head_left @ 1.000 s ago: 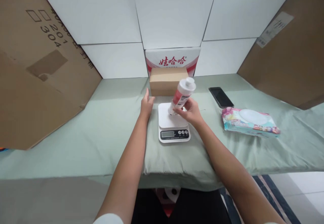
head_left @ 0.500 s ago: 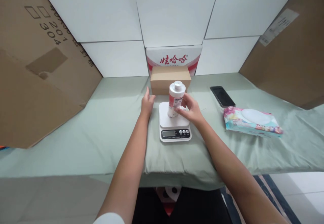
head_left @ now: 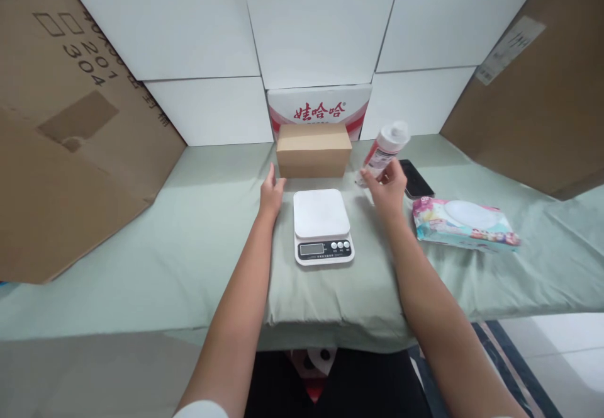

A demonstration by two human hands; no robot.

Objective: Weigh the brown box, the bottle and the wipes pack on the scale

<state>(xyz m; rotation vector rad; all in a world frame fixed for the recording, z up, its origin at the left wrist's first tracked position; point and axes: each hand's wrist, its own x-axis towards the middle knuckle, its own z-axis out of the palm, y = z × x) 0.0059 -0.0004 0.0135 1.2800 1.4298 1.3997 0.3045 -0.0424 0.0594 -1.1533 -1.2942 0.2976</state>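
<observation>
My right hand (head_left: 387, 190) grips a white bottle (head_left: 381, 151) with a pink label near its lower end. The bottle is tilted, its capped top leaning right, to the right of the small brown box. Left of it, a white digital kitchen scale (head_left: 322, 213) lies with nothing on its platform; I cannot read its display. My left hand (head_left: 272, 192) rests on the cloth beside the scale's left edge, thumb and fingers apart, holding nothing. Just behind the scale sits the brown cardboard box (head_left: 314, 161).
A black phone (head_left: 415, 180) and a pack of wet wipes (head_left: 465, 223) lie at the right on the green cloth (head_left: 212, 235). Behind the brown box stands a white-and-red carton (head_left: 319, 104). Large cardboard sheets flank the table at left (head_left: 89, 172) and right (head_left: 509, 109).
My right hand has lifted the bottle off the scale and moved it right and back, tilting it. My left hand stays in place by the scale.
</observation>
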